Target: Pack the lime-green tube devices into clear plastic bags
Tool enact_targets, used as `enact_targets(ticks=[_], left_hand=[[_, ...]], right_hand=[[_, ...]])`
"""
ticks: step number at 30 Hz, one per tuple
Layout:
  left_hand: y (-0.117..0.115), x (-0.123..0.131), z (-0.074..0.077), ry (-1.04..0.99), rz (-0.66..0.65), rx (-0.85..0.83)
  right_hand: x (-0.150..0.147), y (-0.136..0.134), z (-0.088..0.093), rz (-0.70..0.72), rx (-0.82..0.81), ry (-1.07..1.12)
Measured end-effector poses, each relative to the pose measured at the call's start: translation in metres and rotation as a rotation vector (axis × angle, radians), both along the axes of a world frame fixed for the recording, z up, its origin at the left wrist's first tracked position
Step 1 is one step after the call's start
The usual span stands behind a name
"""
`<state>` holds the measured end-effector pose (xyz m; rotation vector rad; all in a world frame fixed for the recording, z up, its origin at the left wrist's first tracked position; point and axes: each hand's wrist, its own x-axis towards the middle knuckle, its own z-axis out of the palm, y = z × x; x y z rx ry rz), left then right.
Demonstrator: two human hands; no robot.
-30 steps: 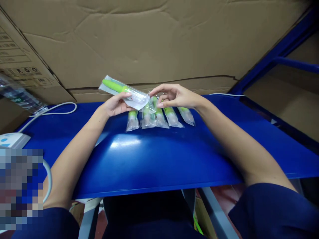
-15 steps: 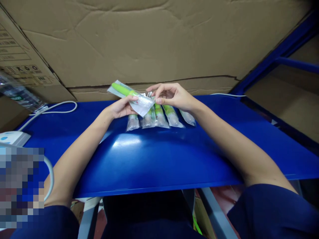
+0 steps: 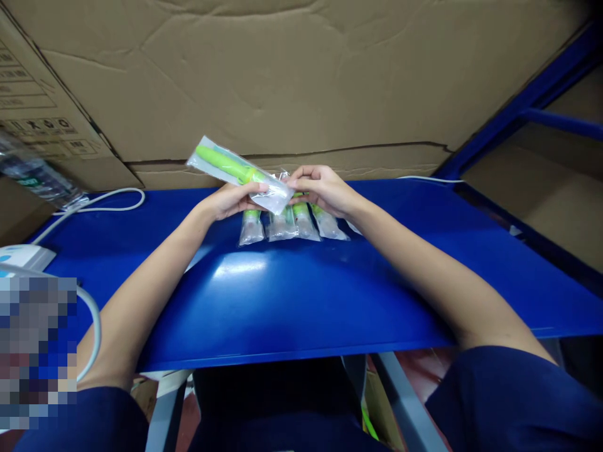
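Observation:
My left hand (image 3: pixel 230 199) holds a clear plastic bag (image 3: pixel 238 174) with a green-handled item inside, lifted above the blue table (image 3: pixel 292 295) and slanting up to the left. My right hand (image 3: pixel 319 188) pinches the same bag at its right end, fingers curled. Just below both hands, several more bagged green items (image 3: pixel 285 223) lie side by side in a row on the table, partly hidden by my right hand.
Large cardboard boxes (image 3: pixel 282 81) stand right behind the table. A white cable (image 3: pixel 101 202) and a white device (image 3: pixel 21 256) lie at the left, with a plastic bottle (image 3: pixel 32 176) beside them. A blue rack frame (image 3: pixel 527 107) rises at the right.
My right hand has closed its fingers onto the bag's right end. The bag dipped toward the row, then rose again to the left.

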<state>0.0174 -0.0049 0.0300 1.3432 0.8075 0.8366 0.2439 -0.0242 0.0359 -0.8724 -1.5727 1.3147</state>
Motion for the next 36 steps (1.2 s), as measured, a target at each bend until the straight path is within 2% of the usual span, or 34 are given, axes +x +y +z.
enact_targets(ticks=[4, 8, 14, 17, 20, 25, 32, 36], left_hand=[[0.001, -0.001, -0.003, 0.018, -0.015, 0.019], [0.001, -0.001, -0.002, 0.005, -0.012, 0.020], [0.000, 0.002, -0.001, 0.006, -0.025, 0.094], [0.002, 0.002, -0.002, 0.007, -0.043, 0.121], [0.003, 0.000, -0.003, 0.026, -0.035, 0.131], [0.005, 0.000, -0.001, 0.046, -0.007, 0.217], [-0.004, 0.017, 0.005, 0.028, -0.002, 0.142], [-0.008, 0.018, 0.006, 0.101, 0.004, 0.195]], right_hand=[[-0.003, 0.001, -0.003, -0.073, -0.011, -0.051], [-0.003, 0.000, -0.002, -0.047, -0.043, -0.048], [0.001, -0.004, 0.002, 0.255, -0.266, -0.031], [0.000, -0.007, 0.002, 0.333, -0.272, -0.029], [-0.004, -0.010, 0.001, 0.312, -0.230, -0.015], [-0.008, -0.007, -0.003, 0.187, -0.181, -0.013], [0.004, 0.009, -0.008, 0.030, -0.034, 0.003], [0.008, 0.009, -0.005, 0.025, -0.002, -0.072]])
